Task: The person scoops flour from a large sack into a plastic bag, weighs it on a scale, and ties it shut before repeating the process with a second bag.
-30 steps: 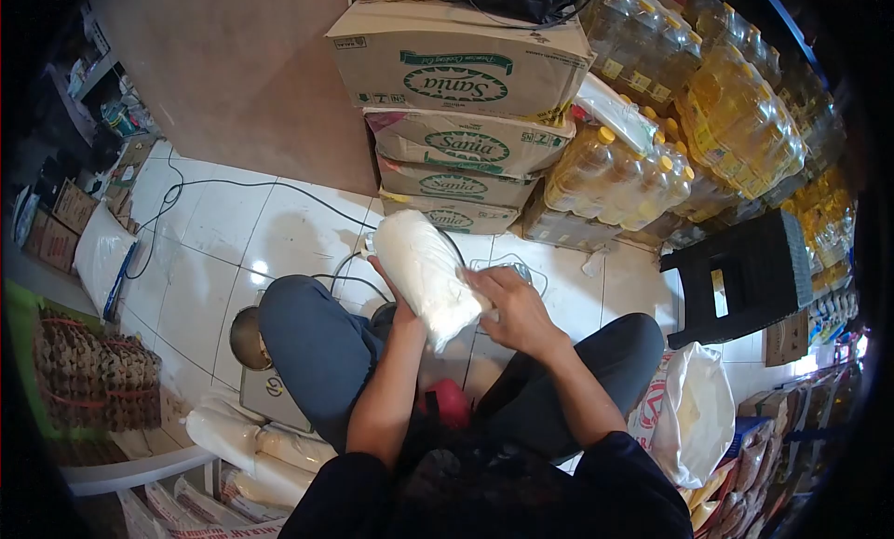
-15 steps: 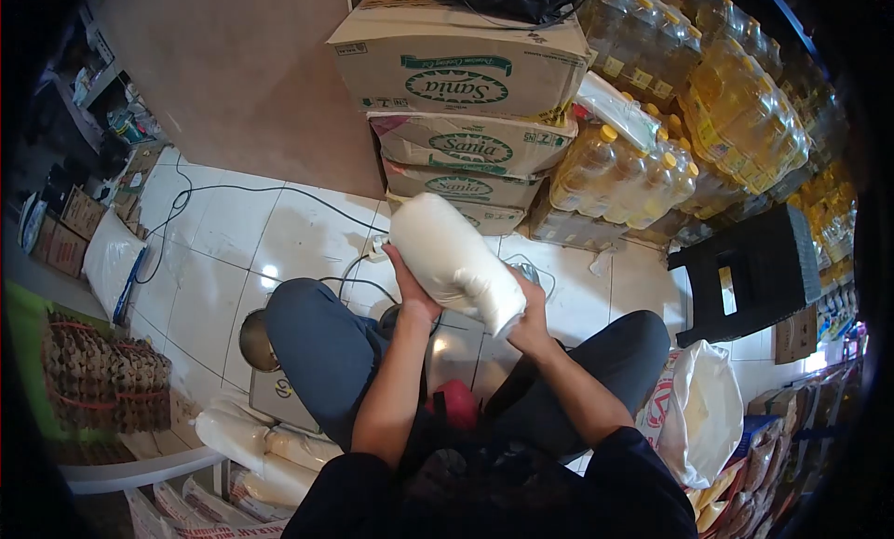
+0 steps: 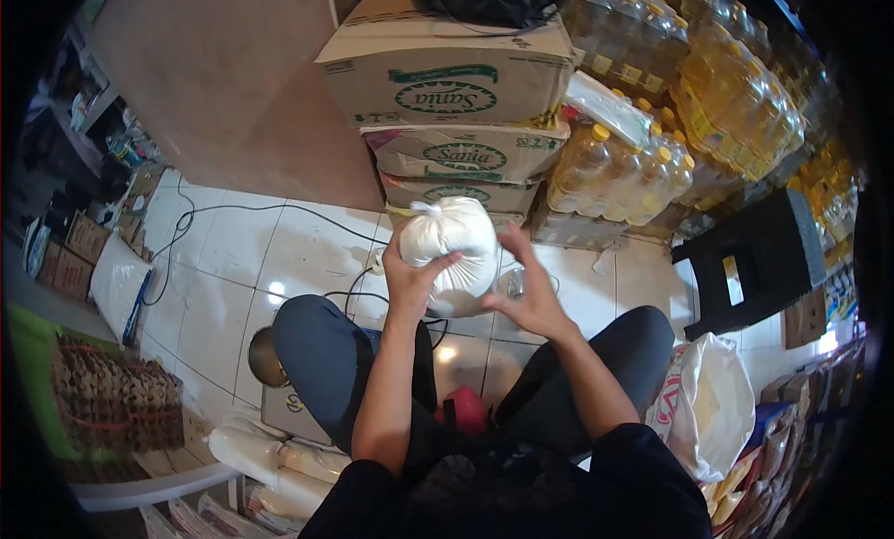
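Note:
A plump, clear plastic bag of white contents (image 3: 468, 246) is held up in front of me, its tied knot toward the upper left. My left hand (image 3: 413, 276) is wrapped round the bag's left side, with the thumb laid across its front. On the other side my right hand (image 3: 534, 286) is spread, thumb and fingers apart, close to the bag's right flank. Below the hands are my crossed legs, with a red object (image 3: 463, 410) between them.
Cartons (image 3: 445, 97) are stacked ahead, beside wrapped packs of yellow-capped oil bottles (image 3: 610, 171). A black stool (image 3: 750, 260) and an open white sack (image 3: 715, 409) stand at the right. Filled white bags (image 3: 247, 455) lie at the left; a black cable (image 3: 289, 207) crosses the tiles.
The bag has turned from lying lengthwise to showing its knotted end. My right hand has let go of its lower end and opened; my left hand has shifted up its side.

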Available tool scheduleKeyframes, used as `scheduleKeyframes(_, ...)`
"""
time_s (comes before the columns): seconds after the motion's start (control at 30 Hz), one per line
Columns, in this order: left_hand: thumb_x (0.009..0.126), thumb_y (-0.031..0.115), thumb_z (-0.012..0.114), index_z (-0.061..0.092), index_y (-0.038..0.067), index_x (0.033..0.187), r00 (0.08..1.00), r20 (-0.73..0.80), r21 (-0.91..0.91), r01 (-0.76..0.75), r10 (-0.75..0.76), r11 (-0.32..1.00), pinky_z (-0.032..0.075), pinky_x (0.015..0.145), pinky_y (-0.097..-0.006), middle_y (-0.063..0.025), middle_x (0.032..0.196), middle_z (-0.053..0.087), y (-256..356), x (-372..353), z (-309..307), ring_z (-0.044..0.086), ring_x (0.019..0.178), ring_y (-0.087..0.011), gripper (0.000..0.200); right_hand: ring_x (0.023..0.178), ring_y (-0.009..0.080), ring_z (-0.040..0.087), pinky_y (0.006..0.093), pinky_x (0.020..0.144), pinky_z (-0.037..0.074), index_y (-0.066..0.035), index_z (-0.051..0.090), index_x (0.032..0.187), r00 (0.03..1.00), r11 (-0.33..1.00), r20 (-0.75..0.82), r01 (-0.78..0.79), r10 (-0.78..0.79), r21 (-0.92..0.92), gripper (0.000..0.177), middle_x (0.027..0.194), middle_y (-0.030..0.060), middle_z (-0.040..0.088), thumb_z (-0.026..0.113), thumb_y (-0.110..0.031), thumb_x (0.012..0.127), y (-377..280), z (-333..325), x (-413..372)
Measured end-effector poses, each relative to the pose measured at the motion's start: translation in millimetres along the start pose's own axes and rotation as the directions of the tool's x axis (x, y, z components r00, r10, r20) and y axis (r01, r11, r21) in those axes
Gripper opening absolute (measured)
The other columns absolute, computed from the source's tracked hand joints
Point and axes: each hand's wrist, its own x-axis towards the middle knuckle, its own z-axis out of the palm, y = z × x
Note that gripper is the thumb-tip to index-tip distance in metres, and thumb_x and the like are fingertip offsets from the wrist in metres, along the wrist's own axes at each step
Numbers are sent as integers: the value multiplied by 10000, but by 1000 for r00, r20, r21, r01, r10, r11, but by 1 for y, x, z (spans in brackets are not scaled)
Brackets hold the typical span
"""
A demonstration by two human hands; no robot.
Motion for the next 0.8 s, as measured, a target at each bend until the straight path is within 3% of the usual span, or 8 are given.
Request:
scheduleKeyframes(0.1, 641, 19, 802, 522, 3, 1152, 995, 98, -11, 14, -13, 1000, 474, 877, -300, -88, 1066, 611, -3, -2, 8, 600, 974, -169, 583, 1196, 282, 488, 379, 991, 376, 1, 273, 1396, 995, 988, 49, -88, 82, 130, 984, 1297, 191, 493, 804, -408, 675, 5, 15, 5)
scheduleKeyframes(0.13, 652, 38, 803, 505, 10, 1186, 993, 114, -54, 36, -29, 998, 464, 894, -305, -98, 1101, 595, -3, -3, 9, 586, 1006, -176, 612, 1050, 229, 583, 355, 893, 448, 13, 422, 1308, 996, 978, -91, 23, -4, 205, 784, 1156, 164, 601, 780, -368, 724, 7, 23, 5)
scheduleKeyframes(0.27, 707, 132, 792, 387, 47, 1332, 971, 211, -282, 169, -110, 945, 421, 951, -323, -136, 1239, 503, 14, 5, 15, 514, 1128, -208, 749, 800, 140, 627, 294, 724, 495, 20, 639, 1006, 961, 958, -173, -177, 217, 224, 322, 840, 78, 676, 678, -258, 846, -7, 20, -4)
scheduleKeyframes(0.37, 739, 187, 775, 318, 67, 1385, 928, 330, -69, 207, -174, 976, 410, 961, -330, -146, 1278, 461, 16, 4, 11, 485, 1159, -231, 801, 747, 119, 598, 295, 682, 484, 13, 642, 1003, 910, 899, -234, -245, 342, 362, 295, 812, 54, 661, 629, -259, 887, 4, 24, -7)
scheduleKeyframes(0.5, 686, 234, 820, 335, 6, 1352, 889, 415, 350, 42, -195, 936, 392, 972, -323, -113, 1233, 491, -4, -9, 15, 477, 1152, -193, 855, 785, 110, 568, 277, 695, 459, 30, 615, 1050, 804, 730, -234, -320, 546, 604, 337, 881, 65, 644, 582, -277, 918, 5, 17, -1)
scheduleKeyframes(0.53, 669, 145, 830, 394, -13, 1297, 893, 380, 307, 125, -242, 943, 434, 926, -320, -113, 1177, 540, -3, -9, 20, 530, 1085, -187, 780, 884, 132, 572, 275, 765, 461, 41, 570, 1122, 784, 630, -115, -391, 610, 671, 395, 998, 100, 630, 595, -289, 907, 4, 10, -1)
scheduleKeyframes(0.63, 718, 123, 782, 437, -22, 1257, 907, 319, 164, 233, -275, 959, 463, 874, -292, -114, 1119, 586, -9, -9, 20, 578, 1000, -169, 655, 978, 166, 570, 301, 847, 457, 39, 526, 1187, 857, 725, 76, -476, 510, 497, 467, 1087, 115, 611, 622, -305, 885, -6, -10, 0)
scheduleKeyframes(0.8, 753, 112, 757, 466, -14, 1223, 921, 230, -20, 326, -313, 945, 477, 857, -293, -113, 1096, 597, -3, -17, 20, 592, 977, -176, 566, 1098, 268, 554, 365, 935, 422, -1, 391, 1318, 987, 949, 116, -139, 110, 284, 819, 1165, 179, 577, 817, -277, 675, -20, -24, 5)
